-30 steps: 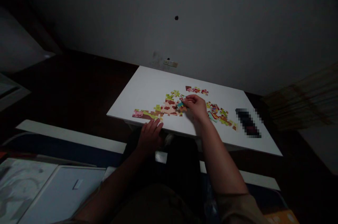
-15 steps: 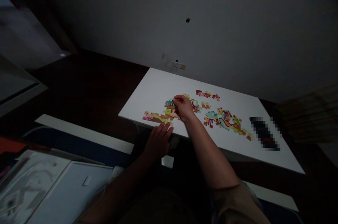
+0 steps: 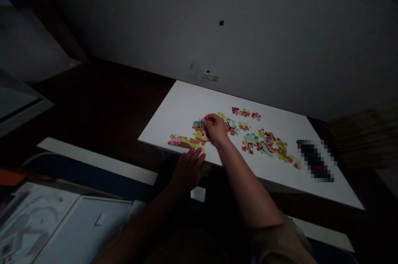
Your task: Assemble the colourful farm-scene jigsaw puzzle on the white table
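Note:
A partly joined colourful jigsaw (image 3: pixel 186 141) lies near the front left of a small white table (image 3: pixel 177 106). My right hand (image 3: pixel 214 128) rests over the joined part, its fingers pinched on a puzzle piece (image 3: pixel 199 123) pressed against the assembly. My left hand (image 3: pixel 188 167) lies flat at the table's front edge, fingertips touching the jigsaw's lower border. Loose pieces (image 3: pixel 267 143) are scattered to the right, and a short joined strip (image 3: pixel 245 112) sits further back.
A dark blurred object (image 3: pixel 315 160) lies at the table's right end. A grey wall with a socket (image 3: pixel 210 76) stands behind. White boards (image 3: pixel 93 160) and papers (image 3: pixel 40 222) lie on the dark floor at left.
My right hand moved left from the middle of the jigsaw to its left part, carrying a piece. The left hand stayed at the front edge. The camera view shifted left.

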`<action>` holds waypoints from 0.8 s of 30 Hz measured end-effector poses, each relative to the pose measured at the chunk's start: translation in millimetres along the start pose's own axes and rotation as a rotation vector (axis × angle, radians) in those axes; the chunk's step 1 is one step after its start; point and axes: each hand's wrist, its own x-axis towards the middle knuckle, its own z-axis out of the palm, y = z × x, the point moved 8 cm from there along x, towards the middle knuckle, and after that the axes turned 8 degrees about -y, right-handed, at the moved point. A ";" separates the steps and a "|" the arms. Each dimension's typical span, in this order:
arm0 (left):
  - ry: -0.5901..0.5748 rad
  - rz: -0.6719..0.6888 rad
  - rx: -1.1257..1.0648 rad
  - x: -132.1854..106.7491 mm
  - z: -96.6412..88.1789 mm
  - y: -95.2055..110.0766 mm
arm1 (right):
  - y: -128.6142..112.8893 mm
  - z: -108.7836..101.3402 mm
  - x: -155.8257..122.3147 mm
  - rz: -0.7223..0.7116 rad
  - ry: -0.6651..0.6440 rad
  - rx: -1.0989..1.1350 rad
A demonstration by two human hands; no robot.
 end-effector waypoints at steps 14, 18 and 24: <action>0.042 0.018 0.022 -0.5 4.4 -0.2 | -23.6 -12.9 -3.2 0.009 -0.109 0.131; 0.051 0.017 0.031 -0.2 4.7 -0.1 | -30.7 17.2 0.7 -0.051 -0.273 0.122; 0.027 0.020 0.028 -0.1 1.5 1.4 | -32.2 37.9 0.7 -0.094 -0.414 -0.022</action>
